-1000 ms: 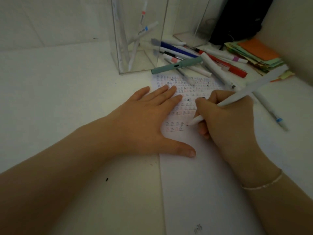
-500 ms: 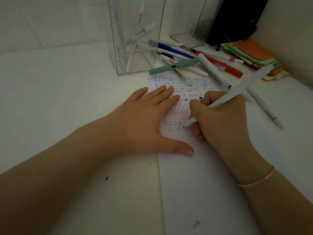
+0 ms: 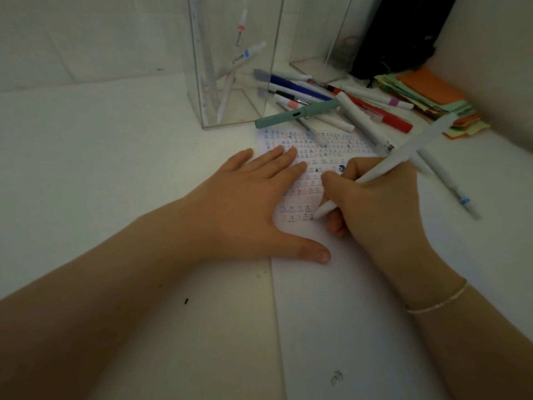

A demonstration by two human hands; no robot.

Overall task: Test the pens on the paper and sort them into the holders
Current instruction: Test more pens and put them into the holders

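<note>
Okay, I'm watching the right hand (image 3: pixel 380 203) gripping a white pen (image 3: pixel 383 166), fingers curled round the barrel, tip touching the paper (image 3: pixel 346 313) at the end of the lowest row of test marks. The left hand (image 3: pixel 245 203) is lying flat with its fingers straight and together, pressing the paper's left edge onto the desk (image 3: pixel 101 168); the thumb is spreading out toward me.

The paper is carrying rows of small scribbles in blue, pink and black, too small for me to read. One darker blue blot is sitting just above the right knuckles. A tiny black scrawl is showing near the bottom of the sheet, not legible.

Behind the paper a loose pile of pens (image 3: pixel 331 99) is lying: a teal capped pen (image 3: pixel 297 114) in front, a red one (image 3: pixel 380 116), a dark blue one, several white ones. I'm reading no brand on any.

A clear holder (image 3: pixel 230 67) is standing at the back left of the pile, with a few white pens leaning inside, one with a blue band, one with a red band. A second clear holder (image 3: pixel 317 39) is standing just right of it. Another white pen with a blue band (image 3: pixel 450 186) is lying on the desk right of the hand. Coloured paper notes (image 3: pixel 427 96) are stacking at the far right, beside a black object (image 3: pixel 398 39).
</note>
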